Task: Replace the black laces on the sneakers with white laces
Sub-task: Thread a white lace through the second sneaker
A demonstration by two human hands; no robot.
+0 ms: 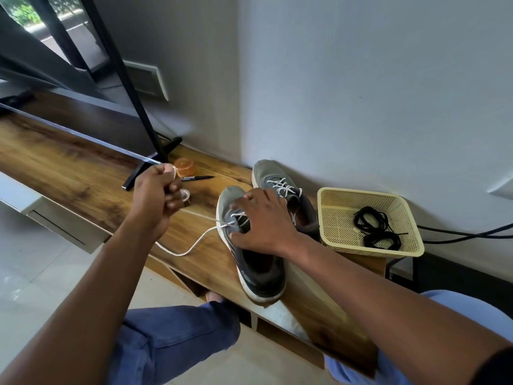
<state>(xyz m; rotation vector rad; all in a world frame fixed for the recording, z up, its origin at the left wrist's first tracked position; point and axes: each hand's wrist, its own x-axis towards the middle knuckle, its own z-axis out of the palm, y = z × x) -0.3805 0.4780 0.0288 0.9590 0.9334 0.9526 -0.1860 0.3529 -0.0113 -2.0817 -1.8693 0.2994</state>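
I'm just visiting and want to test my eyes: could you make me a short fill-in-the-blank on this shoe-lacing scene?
1. The black laces lie in the cream ____.
2. The left hand pulls a ____ lace away from the near sneaker.
3. The right hand rests on the near ____.
4. The marker pen lies beside an ____ cup.

Missing words: basket; white; sneaker; orange

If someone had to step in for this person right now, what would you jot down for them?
Left hand: grips the white lace, pulling it away from the near grey sneaker.
Right hand: fingers spread, pressing that sneaker onto the wooden bench.
Done: far grey sneaker shows white lacing; black laces lie coiled in the cream plastic basket.
Left: near sneaker has only its lower eyelets laced; finish threading upward.
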